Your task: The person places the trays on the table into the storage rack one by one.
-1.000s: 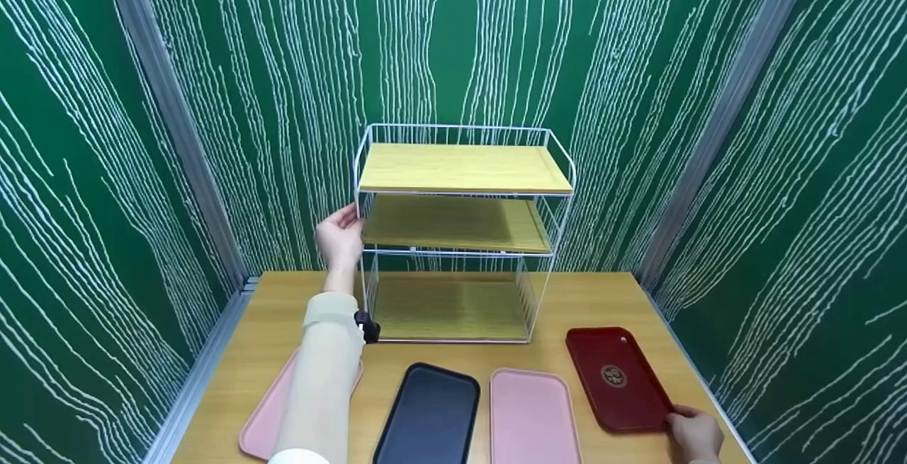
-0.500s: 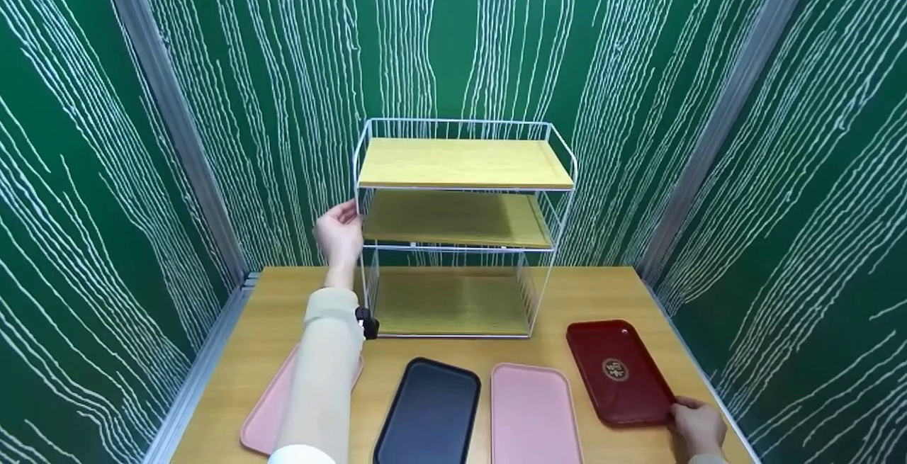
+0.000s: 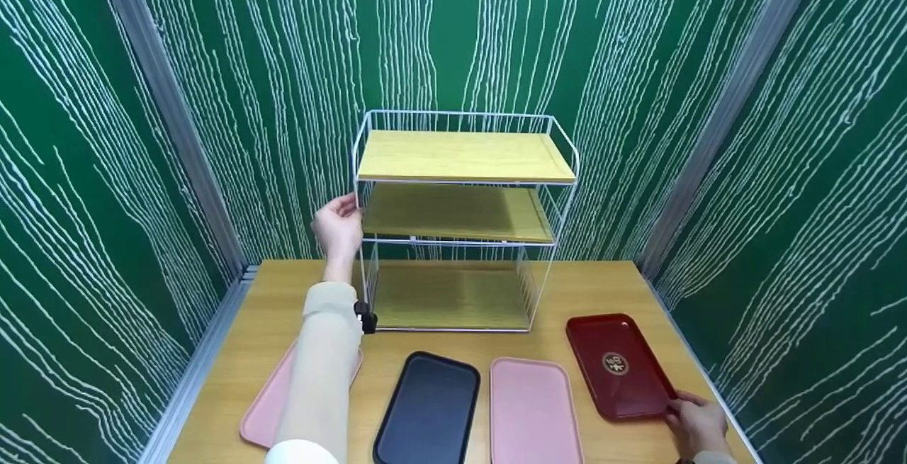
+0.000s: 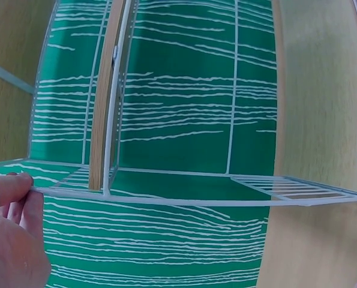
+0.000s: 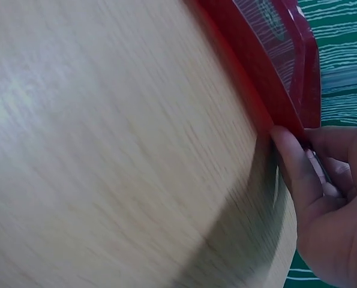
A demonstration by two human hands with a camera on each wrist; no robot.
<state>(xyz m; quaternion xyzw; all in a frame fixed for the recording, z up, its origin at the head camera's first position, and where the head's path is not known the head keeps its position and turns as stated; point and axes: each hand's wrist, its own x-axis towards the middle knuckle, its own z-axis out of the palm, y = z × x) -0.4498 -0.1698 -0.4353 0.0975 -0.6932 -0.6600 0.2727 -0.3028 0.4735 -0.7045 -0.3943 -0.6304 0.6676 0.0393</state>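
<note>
A three-tier rack (image 3: 453, 242) of white wire with wooden shelves stands at the back of the table. With thumb and fingertips, my left hand (image 3: 337, 229) pinches its left front upright at the height of the middle shelf (image 3: 457, 212); the left wrist view shows the same hand (image 4: 13, 228) on the white wire (image 4: 184, 202). At the right, my right hand (image 3: 698, 421) grips the near right corner of a dark red tray (image 3: 631, 393) with a round gold emblem. In the right wrist view, the thumb and fingers pinch the tray's rim (image 5: 250, 66).
A black tray (image 3: 429, 411) and a pink tray (image 3: 535, 414) lie side by side in front of the rack. My left forearm (image 3: 319, 372) partly covers another pink tray (image 3: 266, 418). Green walls with white lines (image 3: 460, 32) enclose the wooden table (image 3: 588, 287).
The whole head view has shifted slightly upward. Both hands keep their holds, and the rack and trays stay in place relative to the table.
</note>
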